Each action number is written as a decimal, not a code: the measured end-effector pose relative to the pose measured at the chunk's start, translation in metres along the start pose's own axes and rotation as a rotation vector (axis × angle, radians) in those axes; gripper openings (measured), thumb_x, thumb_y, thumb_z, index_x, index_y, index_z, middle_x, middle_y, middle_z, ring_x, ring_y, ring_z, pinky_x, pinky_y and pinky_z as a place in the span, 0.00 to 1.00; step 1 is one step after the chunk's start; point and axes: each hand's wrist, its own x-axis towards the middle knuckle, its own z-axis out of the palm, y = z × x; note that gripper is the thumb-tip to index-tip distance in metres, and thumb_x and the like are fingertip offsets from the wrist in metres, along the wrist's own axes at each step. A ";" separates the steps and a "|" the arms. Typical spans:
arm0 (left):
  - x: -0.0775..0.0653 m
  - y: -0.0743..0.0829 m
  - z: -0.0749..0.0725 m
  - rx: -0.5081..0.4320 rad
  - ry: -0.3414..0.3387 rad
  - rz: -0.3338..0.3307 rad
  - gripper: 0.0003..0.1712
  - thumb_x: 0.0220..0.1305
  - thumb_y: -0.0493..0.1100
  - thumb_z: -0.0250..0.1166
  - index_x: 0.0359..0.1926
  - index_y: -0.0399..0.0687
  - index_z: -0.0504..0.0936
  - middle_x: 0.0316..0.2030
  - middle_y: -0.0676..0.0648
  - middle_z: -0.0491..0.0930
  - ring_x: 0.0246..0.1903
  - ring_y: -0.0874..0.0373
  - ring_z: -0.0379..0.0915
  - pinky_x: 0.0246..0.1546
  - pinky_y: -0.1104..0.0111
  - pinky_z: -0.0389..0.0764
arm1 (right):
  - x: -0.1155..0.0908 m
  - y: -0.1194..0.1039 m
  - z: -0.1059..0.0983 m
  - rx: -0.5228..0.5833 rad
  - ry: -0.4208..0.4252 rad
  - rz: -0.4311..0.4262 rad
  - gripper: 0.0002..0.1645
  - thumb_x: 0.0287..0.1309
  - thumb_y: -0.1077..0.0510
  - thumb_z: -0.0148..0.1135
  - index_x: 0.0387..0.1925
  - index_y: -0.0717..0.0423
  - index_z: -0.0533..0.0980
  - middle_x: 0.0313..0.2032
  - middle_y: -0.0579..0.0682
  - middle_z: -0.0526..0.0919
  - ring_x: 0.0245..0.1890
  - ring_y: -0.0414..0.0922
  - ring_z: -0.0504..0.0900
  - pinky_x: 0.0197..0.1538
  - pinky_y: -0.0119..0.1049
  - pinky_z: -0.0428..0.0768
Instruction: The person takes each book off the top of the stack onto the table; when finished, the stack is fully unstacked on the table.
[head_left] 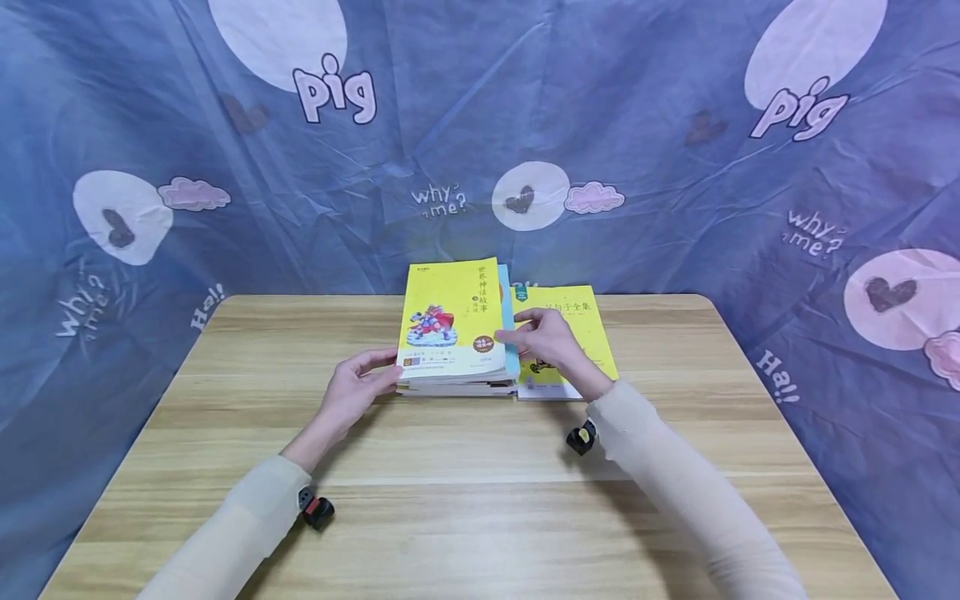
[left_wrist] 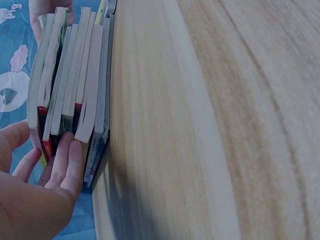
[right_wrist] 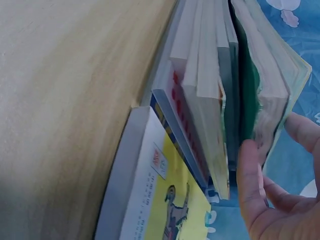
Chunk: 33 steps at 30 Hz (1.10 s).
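Observation:
A stack of books stands at the back middle of the table. On top lies a yellow book [head_left: 453, 312] with a caped figure on its cover; a light blue book [head_left: 512, 354] peeks out beneath its right side. My left hand [head_left: 360, 383] holds the stack's left side near the front corner, thumb at the top cover and fingers against the lower edges [left_wrist: 70, 117]. At the right edge, my right hand [head_left: 551, 340] pinches the top yellow book, its thumb on the cover and a finger [right_wrist: 251, 165] below the pages.
Beside the stack on the right, another yellow book [head_left: 592, 333] lies flat, partly covered by my right hand. Behind the wooden table [head_left: 465, 500] hangs a blue printed cloth [head_left: 450, 100]. Small black cameras [head_left: 318, 512] are strapped to both wrists.

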 end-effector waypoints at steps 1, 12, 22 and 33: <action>0.000 0.000 0.000 -0.006 0.000 0.001 0.27 0.73 0.40 0.69 0.69 0.38 0.78 0.69 0.34 0.76 0.44 0.70 0.86 0.51 0.71 0.91 | 0.000 0.000 0.001 -0.005 0.002 0.004 0.43 0.58 0.47 0.80 0.69 0.63 0.74 0.37 0.50 0.82 0.28 0.45 0.87 0.49 0.52 0.93; -0.001 0.002 -0.002 -0.018 -0.007 0.022 0.28 0.72 0.40 0.70 0.69 0.36 0.78 0.69 0.32 0.76 0.42 0.72 0.85 0.51 0.69 0.91 | 0.004 0.005 0.006 0.033 0.017 0.028 0.42 0.57 0.49 0.81 0.67 0.61 0.74 0.41 0.54 0.86 0.25 0.43 0.87 0.50 0.55 0.92; -0.002 0.003 0.000 -0.018 -0.006 0.000 0.29 0.71 0.42 0.71 0.69 0.38 0.78 0.70 0.34 0.76 0.38 0.74 0.85 0.47 0.71 0.91 | 0.004 0.016 0.001 0.133 -0.025 0.070 0.38 0.62 0.54 0.77 0.69 0.64 0.74 0.45 0.55 0.86 0.31 0.41 0.86 0.47 0.42 0.94; -0.001 0.001 -0.001 0.037 -0.002 0.015 0.29 0.70 0.41 0.72 0.68 0.38 0.79 0.68 0.33 0.77 0.39 0.74 0.83 0.47 0.74 0.90 | -0.002 0.025 -0.013 0.248 -0.090 0.083 0.36 0.67 0.61 0.70 0.72 0.68 0.70 0.37 0.44 0.86 0.32 0.36 0.86 0.41 0.29 0.91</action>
